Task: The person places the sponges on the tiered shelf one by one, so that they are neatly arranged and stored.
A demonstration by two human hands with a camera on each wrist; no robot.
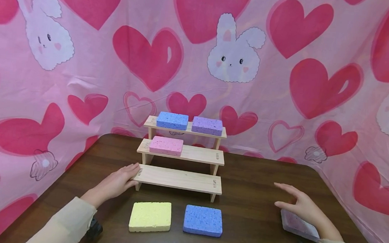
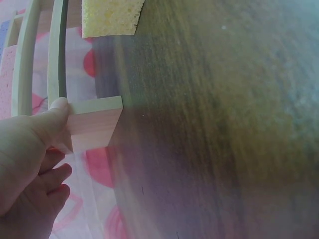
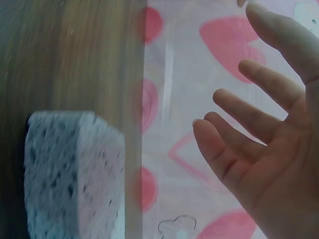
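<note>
Across the space before me, a dark brown, wood-grained tabletop (image 1: 253,204) runs back to a pink cloth backdrop (image 1: 192,71) printed with red hearts (image 1: 148,57) and white rabbits (image 1: 233,65), which hangs along both sides too. Centre the clock on the pale three-step wooden stand (image 1: 198,154). At eight o'clock my left hand (image 1: 114,184) grips the end of its lowest step (image 1: 179,179), thumb against the edge. Toward half past three my right hand (image 1: 302,204) is raised, its fingers loose and parted, grasping nothing.

That hand screens part of a mauve-grey rectangular sponge (image 1: 294,225) lying on the tabletop at four o'clock; the right wrist view is blurred and crops this sponge at the bottom, but shows my fingers apart from it. The left wrist view cuts off a pale yellow rectangular sponge (image 1: 150,216), seen whole from the head at seven o'clock; a speckled blue rectangular sponge (image 1: 203,219) lies at five. The small black devices (image 1: 94,229) by my cream sleeves (image 1: 64,222) are hard to make out.

The stand's top step (image 1: 189,127) carries a lighter blue rectangular sponge (image 1: 171,120) toward eleven o'clock and a purple rectangular sponge (image 1: 207,126) toward one; the middle step (image 1: 200,154) bears a pink rectangular sponge (image 1: 166,146) toward ten.
</note>
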